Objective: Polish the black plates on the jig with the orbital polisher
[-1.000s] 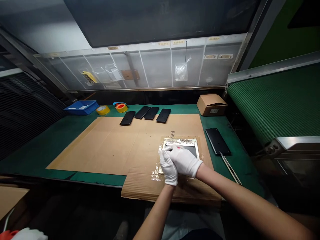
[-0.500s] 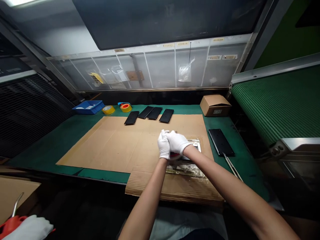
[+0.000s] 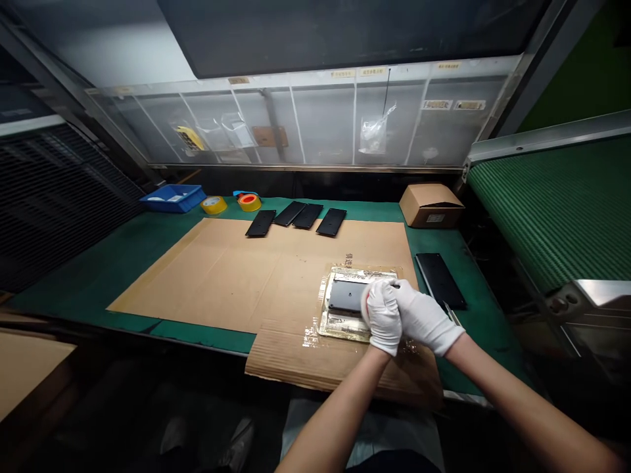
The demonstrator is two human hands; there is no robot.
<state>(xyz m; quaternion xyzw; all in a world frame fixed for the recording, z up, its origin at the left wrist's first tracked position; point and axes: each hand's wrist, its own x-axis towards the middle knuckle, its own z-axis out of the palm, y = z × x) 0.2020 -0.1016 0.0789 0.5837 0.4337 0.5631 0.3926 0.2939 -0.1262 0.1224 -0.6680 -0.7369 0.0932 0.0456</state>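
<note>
Where hands (image 3: 389,315) meet — cardboard (image 3: 207,276), green bench (image 3: 98,263), conveyor (image 3: 552,210)

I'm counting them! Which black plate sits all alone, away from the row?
The black plate on the green mat, right of the cardboard sheet. The other four black plates lie together along the cardboard's far edge.

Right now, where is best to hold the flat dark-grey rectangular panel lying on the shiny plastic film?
Take the dark-grey panel by its long edges near the left end, coming from the left. That end lies uncovered, while the white-gloved left hand and right hand cover the right end. It lies flat on the film, so edges suit better.
</note>
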